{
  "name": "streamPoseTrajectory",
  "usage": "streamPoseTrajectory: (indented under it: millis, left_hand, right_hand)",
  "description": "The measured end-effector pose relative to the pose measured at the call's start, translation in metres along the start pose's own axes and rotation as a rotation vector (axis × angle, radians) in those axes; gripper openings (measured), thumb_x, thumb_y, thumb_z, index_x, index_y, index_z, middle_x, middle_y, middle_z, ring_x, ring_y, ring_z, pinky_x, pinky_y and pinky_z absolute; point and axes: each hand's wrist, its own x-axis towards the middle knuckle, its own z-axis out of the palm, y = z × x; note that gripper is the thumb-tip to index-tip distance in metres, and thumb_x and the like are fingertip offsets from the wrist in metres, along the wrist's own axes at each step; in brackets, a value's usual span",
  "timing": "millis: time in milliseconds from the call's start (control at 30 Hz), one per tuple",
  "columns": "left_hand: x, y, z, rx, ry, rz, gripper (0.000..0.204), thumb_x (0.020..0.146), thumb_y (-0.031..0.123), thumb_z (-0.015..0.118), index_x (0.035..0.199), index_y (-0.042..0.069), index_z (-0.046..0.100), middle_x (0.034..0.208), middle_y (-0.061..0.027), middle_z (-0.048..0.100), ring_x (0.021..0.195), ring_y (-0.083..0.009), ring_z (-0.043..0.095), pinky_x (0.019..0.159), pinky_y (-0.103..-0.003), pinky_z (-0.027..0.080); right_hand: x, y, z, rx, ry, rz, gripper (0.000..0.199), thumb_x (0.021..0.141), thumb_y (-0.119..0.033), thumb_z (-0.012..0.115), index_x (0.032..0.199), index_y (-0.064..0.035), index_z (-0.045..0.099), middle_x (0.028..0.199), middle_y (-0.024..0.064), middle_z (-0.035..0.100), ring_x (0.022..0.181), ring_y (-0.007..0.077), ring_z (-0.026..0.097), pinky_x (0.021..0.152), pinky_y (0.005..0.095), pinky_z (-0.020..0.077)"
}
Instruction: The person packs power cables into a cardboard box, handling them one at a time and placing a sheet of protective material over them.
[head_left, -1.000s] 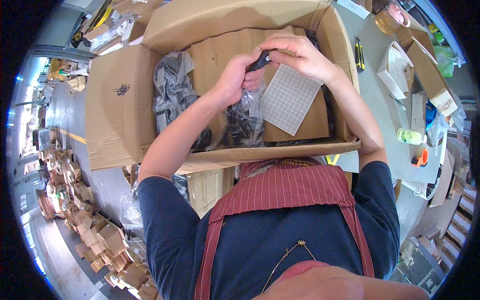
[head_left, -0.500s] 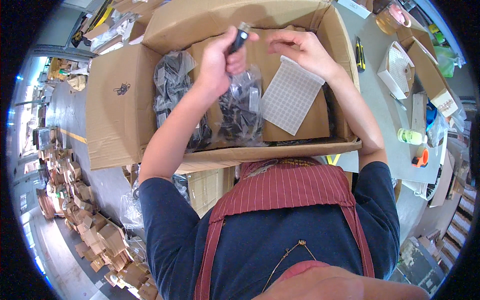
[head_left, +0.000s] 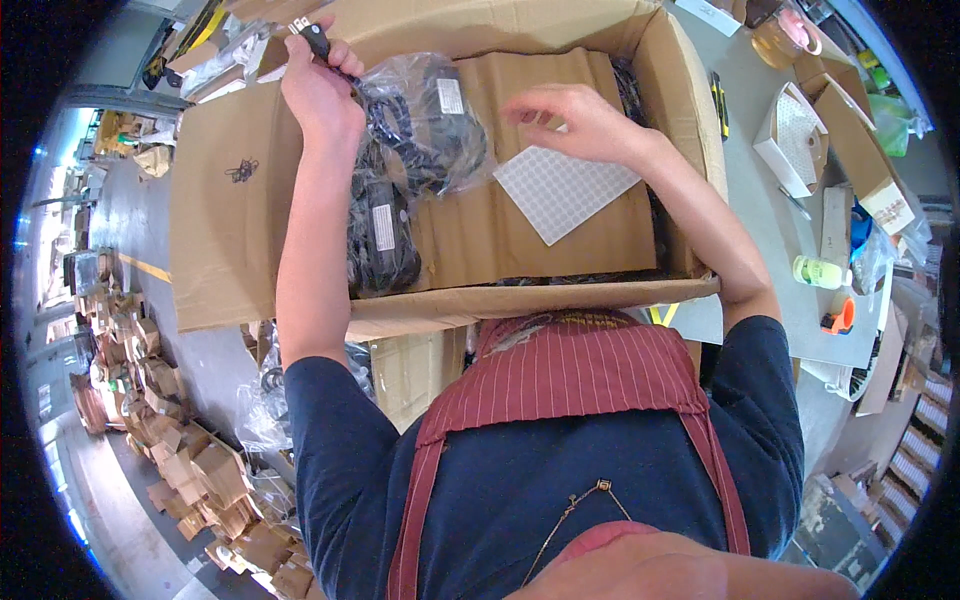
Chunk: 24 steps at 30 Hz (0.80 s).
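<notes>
My left hand (head_left: 325,90), up by the far left corner of the cardboard box (head_left: 520,300), is closed around a black power plug (head_left: 312,38) with metal prongs pointing up. Its cord runs toward a clear plastic bag (head_left: 430,120) holding a black cable and a white-labelled block. My right hand (head_left: 575,120) has bent fingers over a white sheet (head_left: 570,190) of small round stickers. A corner of the sheet shows between these fingers, so the hand seems to grip it. Below the sheet is a brown cardboard layer (head_left: 470,235). Another bagged black adapter (head_left: 385,240) sits in the box's left side.
A box flap (head_left: 225,210) spreads out on the left. To the right, a grey table (head_left: 755,200) carries a yellow-black cutter (head_left: 718,105), a white open box (head_left: 795,140), a pale green bottle (head_left: 820,272) and an orange tape roll (head_left: 845,315). Cardboard piles (head_left: 200,460) stand at lower left.
My left hand has moved left and away with the plug, and the bag shifted left and farther off with it. The sticker sheet has turned and moved slightly left under my right hand.
</notes>
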Motion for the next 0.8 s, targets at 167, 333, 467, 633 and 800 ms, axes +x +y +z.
streamPoseTrajectory:
  millis: [167,333,467,633,800]
  left_hand:
    - [0.034,-0.023,-0.038,0.315,0.123,0.002,0.027,0.102,0.023,0.046,0.107,-0.002,0.057,0.081,-0.006,0.056,0.078,-0.018,0.057,0.074,-0.032,0.049]
    - [0.048,-0.03,-0.062,0.384,0.113,-0.122,0.015,0.093,0.01,0.058,0.105,0.0,0.059,0.1,-0.0104,0.066,0.09,-0.0191,0.062,0.08,-0.033,0.05]
    - [0.053,-0.022,-0.063,0.722,-0.126,-0.272,0.029,0.09,0.021,0.064,0.112,0.002,0.06,0.102,-0.0089,0.067,0.095,-0.0187,0.062,0.084,-0.035,0.049]
    - [0.043,-0.023,-0.07,1.448,-0.609,0.132,0.036,0.079,0.027,0.068,0.103,0.001,0.065,0.091,-0.0131,0.069,0.083,-0.0249,0.065,0.076,-0.037,0.05]
    - [0.047,-0.014,-0.071,1.524,-0.361,0.262,0.024,0.082,0.025,0.063,0.092,0.004,0.07,0.079,-0.0151,0.069,0.08,-0.029,0.067,0.074,-0.038,0.052]
  right_hand:
    - [-0.001,0.0,0.01,-0.045,-0.107,-0.003,0.04,0.083,-0.013,0.061,0.122,-0.0067,0.056,0.113,0.0137,0.062,0.094,0.0281,0.064,0.082,0.0375,0.0535]
    - [-0.002,0.005,0.007,-0.021,-0.001,0.018,0.039,0.084,-0.01,0.062,0.123,-0.0058,0.056,0.111,0.0127,0.062,0.094,0.024,0.064,0.079,0.0351,0.0543]
    - [-0.002,0.008,0.002,-0.103,-0.107,0.056,0.032,0.086,-0.006,0.061,0.117,-0.0036,0.06,0.106,0.0118,0.063,0.093,0.0206,0.064,0.079,0.0331,0.0546]
    - [-0.002,0.005,0.001,-0.085,-0.103,0.039,0.027,0.086,-0.007,0.06,0.113,-0.0028,0.063,0.101,0.0117,0.063,0.091,0.0208,0.064,0.078,0.0333,0.0545]
    - [0.001,0.007,0.001,-0.111,-0.129,0.034,0.028,0.085,-0.011,0.061,0.11,-0.0018,0.063,0.1,0.0144,0.064,0.09,0.0294,0.065,0.08,0.0375,0.0534]
